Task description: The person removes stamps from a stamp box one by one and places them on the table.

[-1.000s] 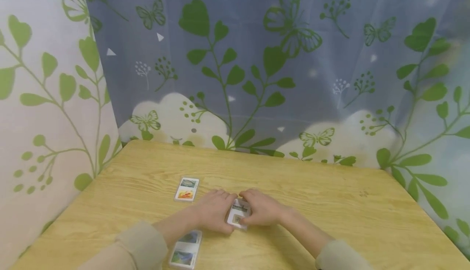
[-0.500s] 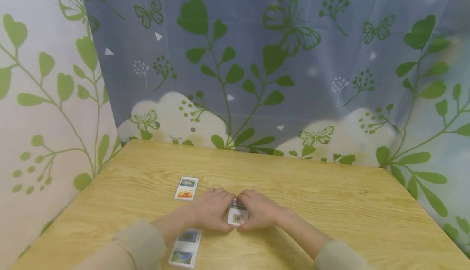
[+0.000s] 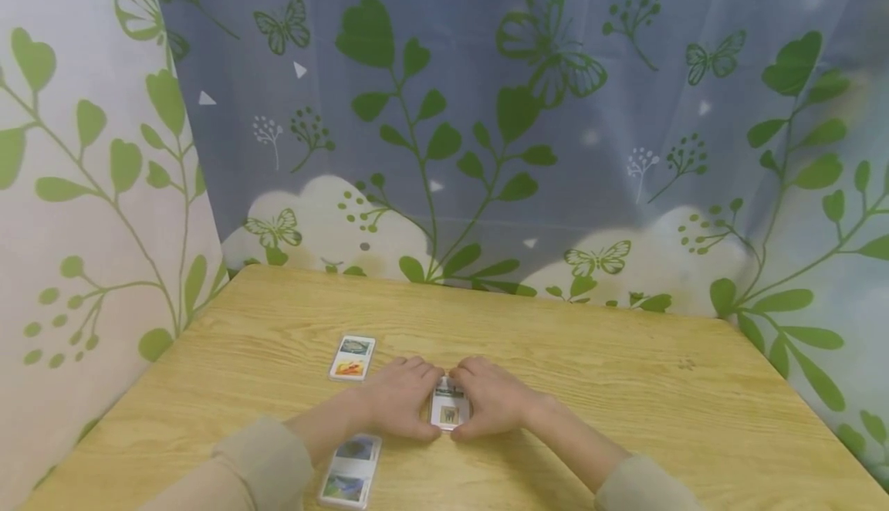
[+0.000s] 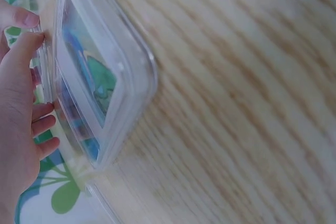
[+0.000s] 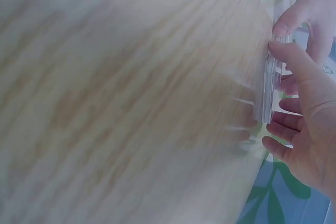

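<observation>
On a wood-grain table (leaf-printed blue backdrop behind), both hands pinch a clear-edged picture case.

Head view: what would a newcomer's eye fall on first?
Probably the blue backdrop, printed with green leaves, behind the wooden table. Next, the left hand and right hand, gripping a picture card between them. Left of it, a second card lies farther back, a third card nearer.

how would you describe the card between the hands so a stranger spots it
On the wooden table, find the left hand and right hand facing each other. Between them is the held card. Unlike the far left card and near left card, its nearer half shows a small tan square on white.
</observation>
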{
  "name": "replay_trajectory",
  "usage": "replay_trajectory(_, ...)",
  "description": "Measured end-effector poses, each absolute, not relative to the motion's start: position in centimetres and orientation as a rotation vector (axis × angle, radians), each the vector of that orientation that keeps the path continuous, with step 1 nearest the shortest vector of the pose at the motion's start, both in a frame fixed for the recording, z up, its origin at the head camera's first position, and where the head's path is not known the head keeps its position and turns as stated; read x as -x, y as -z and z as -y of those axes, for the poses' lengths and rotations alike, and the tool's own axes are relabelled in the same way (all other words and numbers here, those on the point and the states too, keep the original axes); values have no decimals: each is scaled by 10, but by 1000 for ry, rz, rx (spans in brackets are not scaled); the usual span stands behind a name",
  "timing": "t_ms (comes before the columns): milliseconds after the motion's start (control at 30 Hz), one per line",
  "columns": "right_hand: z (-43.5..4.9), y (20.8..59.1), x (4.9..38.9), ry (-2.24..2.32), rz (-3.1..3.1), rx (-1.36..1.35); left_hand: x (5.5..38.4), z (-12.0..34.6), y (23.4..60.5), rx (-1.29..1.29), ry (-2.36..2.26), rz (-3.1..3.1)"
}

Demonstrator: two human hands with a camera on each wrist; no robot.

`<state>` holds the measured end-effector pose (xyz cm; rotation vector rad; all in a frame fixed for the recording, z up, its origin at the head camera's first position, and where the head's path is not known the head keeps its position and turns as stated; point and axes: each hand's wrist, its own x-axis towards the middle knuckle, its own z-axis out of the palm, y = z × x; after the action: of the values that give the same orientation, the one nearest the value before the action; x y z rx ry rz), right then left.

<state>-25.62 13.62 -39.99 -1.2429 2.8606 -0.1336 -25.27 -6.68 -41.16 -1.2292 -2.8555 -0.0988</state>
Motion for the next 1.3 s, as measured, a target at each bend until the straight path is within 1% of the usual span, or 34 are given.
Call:
replay_trajectory(500,-136,405,259,194,-2843,1228,250,62,413,1197,56,2838)
replay_trajectory(1300,-137,402,264,283,-2827,1232,253,56,415,1219,20,2756)
